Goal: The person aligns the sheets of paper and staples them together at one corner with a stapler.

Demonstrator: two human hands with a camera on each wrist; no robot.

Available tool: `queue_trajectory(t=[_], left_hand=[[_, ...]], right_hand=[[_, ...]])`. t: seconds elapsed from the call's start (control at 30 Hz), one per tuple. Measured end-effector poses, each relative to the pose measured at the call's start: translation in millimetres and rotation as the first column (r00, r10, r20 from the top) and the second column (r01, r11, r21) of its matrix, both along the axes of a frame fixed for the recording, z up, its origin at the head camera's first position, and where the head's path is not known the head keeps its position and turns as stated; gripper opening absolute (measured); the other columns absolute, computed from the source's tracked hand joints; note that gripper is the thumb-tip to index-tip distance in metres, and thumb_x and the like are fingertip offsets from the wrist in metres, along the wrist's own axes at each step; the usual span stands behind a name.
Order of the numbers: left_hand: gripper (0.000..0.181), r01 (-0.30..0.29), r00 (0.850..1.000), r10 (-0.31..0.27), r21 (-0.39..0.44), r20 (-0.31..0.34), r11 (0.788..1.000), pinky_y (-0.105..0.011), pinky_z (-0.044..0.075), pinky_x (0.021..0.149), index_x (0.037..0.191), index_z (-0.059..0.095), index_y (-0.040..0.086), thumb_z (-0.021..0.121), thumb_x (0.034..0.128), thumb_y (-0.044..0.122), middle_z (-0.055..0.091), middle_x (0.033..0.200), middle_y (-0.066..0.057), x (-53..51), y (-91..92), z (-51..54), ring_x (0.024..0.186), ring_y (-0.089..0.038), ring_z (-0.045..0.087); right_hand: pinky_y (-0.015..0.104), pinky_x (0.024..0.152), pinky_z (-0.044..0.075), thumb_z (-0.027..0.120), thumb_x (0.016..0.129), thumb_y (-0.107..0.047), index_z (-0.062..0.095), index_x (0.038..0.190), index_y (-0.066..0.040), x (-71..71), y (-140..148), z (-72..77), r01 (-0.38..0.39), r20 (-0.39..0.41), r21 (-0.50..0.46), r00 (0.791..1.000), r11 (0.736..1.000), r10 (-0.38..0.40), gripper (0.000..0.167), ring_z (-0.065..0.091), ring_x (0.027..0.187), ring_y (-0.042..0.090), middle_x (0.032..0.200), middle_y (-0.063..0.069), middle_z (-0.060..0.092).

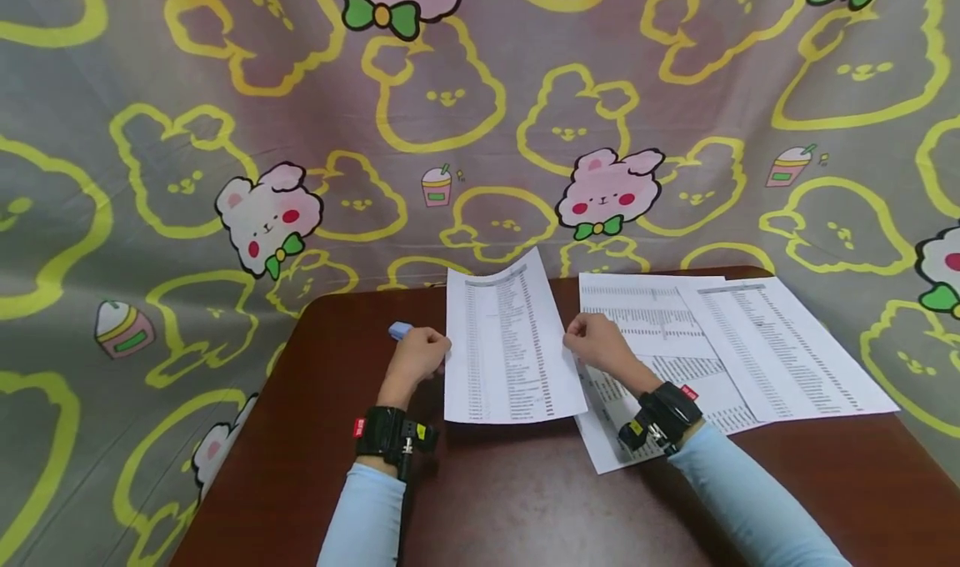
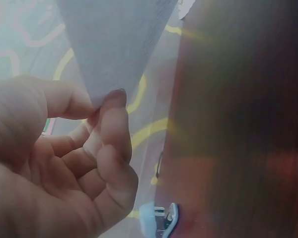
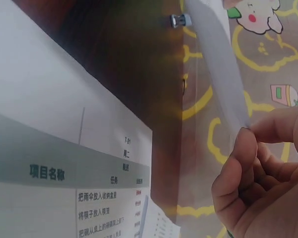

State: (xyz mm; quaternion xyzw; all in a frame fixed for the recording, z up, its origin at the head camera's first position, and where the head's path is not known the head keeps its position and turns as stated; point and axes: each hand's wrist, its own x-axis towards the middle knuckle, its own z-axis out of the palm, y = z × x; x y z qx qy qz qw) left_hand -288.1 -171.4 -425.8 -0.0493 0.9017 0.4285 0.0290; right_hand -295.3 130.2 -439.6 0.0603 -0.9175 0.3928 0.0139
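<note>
Soft grey cloth, faintly creased and patterned with yellow bear outlines, hangs behind our reddish-brown worktop, whose smooth face gives a dull sheen. On its right lie flat printed sheets, at least two, overlapping and askew rather than squared up. Over the middle we have a printed page raised, its thin paper bowing gently; whether another sits behind it we cannot tell. We judge the work only partway: this page is up, the others are down and unaligned. Our left hand pinches the page's left edge between thumb and forefinger, and our right hand pinches the right edge likewise. Smallest is what looks like a pale-blue stapler with metal showing, just beyond the left hand, untouched.
</note>
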Motion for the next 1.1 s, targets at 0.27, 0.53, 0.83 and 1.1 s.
queue_trajectory(t=[0.27, 0.53, 0.83, 1.1], left_hand=[[0.025, 0.001, 0.999, -0.002, -0.029, -0.050, 1.000, -0.028, 0.042, 0.051, 0.096, 0.065, 0.005, 0.051, 0.0951, 0.026, 0.062, 0.074, -0.009, 6.8, 3.4, 11.4, 0.059, -0.019, 0.055], [0.027, 0.001, 0.995, -0.015, -0.133, -0.100, 0.991, -0.027, 0.041, 0.051, 0.093, 0.064, 0.006, 0.050, 0.0951, 0.028, 0.061, 0.073, -0.006, 15.7, 4.6, 9.5, 0.060, -0.017, 0.055], [0.027, -0.003, 0.988, -0.024, -0.171, -0.155, 0.985, -0.027, 0.040, 0.052, 0.093, 0.066, 0.006, 0.050, 0.0946, 0.028, 0.064, 0.080, -0.008, 28.8, 6.5, 9.7, 0.063, -0.018, 0.055], [0.024, -0.007, 0.983, -0.027, -0.183, -0.182, 0.983, -0.028, 0.039, 0.053, 0.089, 0.066, 0.007, 0.051, 0.0933, 0.025, 0.063, 0.076, -0.006, 38.0, 4.2, 9.3, 0.063, -0.018, 0.054]], right_hand=[[0.027, 0.051, 0.044, 0.058, 0.091, -0.018, 0.062, 0.090, -0.006, 4.7, 6, 4.5, -0.021, 0.067, -0.061, 0.997, 0.998, 0.026, 0.013, 0.056, 0.055, 0.016, 0.076, 0.007, 0.061], [0.028, 0.050, 0.046, 0.057, 0.092, -0.019, 0.061, 0.094, -0.006, 14.4, 11, 6.8, -0.031, 0.116, -0.086, 0.992, 0.996, 0.041, 0.014, 0.056, 0.056, 0.017, 0.078, 0.009, 0.060], [0.028, 0.052, 0.046, 0.058, 0.093, -0.020, 0.061, 0.098, -0.006, 27.8, 12, 7.2, -0.033, 0.126, -0.088, 0.991, 0.996, 0.044, 0.014, 0.057, 0.057, 0.018, 0.082, 0.008, 0.060], [0.027, 0.049, 0.045, 0.059, 0.092, -0.018, 0.061, 0.094, -0.007, 40.8, 9, 5.3, -0.040, 0.124, -0.119, 0.991, 0.992, 0.054, 0.012, 0.055, 0.055, 0.017, 0.078, 0.008, 0.060]])
